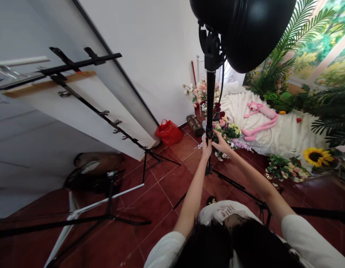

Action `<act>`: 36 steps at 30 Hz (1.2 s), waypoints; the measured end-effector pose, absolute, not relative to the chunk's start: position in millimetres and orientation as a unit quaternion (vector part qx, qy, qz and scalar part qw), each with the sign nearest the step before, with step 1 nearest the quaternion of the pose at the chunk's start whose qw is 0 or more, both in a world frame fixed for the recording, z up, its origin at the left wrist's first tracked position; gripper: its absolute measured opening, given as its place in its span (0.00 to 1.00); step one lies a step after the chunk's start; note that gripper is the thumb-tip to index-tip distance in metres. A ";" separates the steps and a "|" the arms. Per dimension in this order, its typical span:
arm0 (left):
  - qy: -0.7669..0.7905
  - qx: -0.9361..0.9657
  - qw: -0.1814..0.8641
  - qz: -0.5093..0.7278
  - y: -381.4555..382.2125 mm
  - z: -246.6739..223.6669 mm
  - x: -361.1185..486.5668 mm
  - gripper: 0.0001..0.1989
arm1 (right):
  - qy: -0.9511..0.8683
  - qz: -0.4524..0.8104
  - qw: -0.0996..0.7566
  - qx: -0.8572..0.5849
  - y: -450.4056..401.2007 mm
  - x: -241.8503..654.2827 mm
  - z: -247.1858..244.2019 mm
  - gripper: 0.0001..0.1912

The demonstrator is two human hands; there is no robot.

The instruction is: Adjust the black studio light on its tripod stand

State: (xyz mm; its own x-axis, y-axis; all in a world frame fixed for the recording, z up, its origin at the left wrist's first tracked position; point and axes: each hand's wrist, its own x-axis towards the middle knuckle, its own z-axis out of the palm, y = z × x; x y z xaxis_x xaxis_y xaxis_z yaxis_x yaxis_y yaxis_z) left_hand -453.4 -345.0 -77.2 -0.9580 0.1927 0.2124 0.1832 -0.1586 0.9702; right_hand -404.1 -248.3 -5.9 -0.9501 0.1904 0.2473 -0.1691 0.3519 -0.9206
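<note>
A black light stand [210, 96] rises upright in front of me, with a large black studio lamp [245, 33] mounted on its top. My left hand [206, 149] is closed around the pole just below a joint. On the right side of that joint, my right hand [221, 144] has its fingers on what looks like the tightening knob, which is mostly hidden by the fingers. A black cable [221, 85] hangs from the lamp beside the pole. The stand's legs reach down to the red tiled floor [166, 186].
At left stand white boards [111, 126] clipped to a black crossbar, with tripod legs [105, 217] spread low. A red plastic bag [169, 132] sits by the wall. To the right, a white blanket [289, 137] bears a pink plush toy [263, 111], with flowers [317, 157] and palm leaves around it.
</note>
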 end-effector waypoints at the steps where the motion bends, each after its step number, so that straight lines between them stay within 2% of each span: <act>1: 0.644 0.147 0.008 0.751 -344.8 -79.0 -453.6 0.25 | -0.813 0.558 0.163 0.011 -254.3 -405.5 0.5 0.33; 6: 0.616 0.172 0.024 0.768 -345.6 -85.2 -453.1 0.25 | -0.816 0.540 0.198 -0.052 -281.7 -418.6 12.2 0.23; 10: 0.611 0.195 0.018 0.767 -348.4 -82.6 -451.7 0.29 | -0.773 0.561 0.282 -0.091 -292.8 -433.7 4.7 0.21; 12: 0.622 0.202 0.019 0.756 -349.0 -81.1 -451.5 0.30 | -0.758 0.574 0.297 -0.084 -290.8 -439.1 1.2 0.21; 18: 0.667 0.178 0.019 0.724 -346.3 -82.5 -453.2 0.27 | -0.751 0.612 0.247 -0.013 -273.2 -446.5 -1.1 0.23; 29: 0.663 0.213 -0.034 0.717 -347.0 -83.6 -450.9 0.22 | -0.760 0.577 0.295 -0.048 -291.6 -438.1 27.7 0.27; 36: 0.680 0.196 -0.035 0.705 -346.1 -81.0 -449.1 0.27 | -0.760 0.586 0.280 -0.028 -284.1 -443.9 50.2 0.20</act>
State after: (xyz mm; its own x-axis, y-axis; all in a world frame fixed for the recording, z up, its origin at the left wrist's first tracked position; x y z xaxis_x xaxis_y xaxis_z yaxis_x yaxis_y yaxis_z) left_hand -449.1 -346.1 -81.0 -0.9204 0.2176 0.3248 0.3168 -0.0714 0.9458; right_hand -443.9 -284.1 50.2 -0.8415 0.3704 0.3933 -0.2862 0.3118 -0.9060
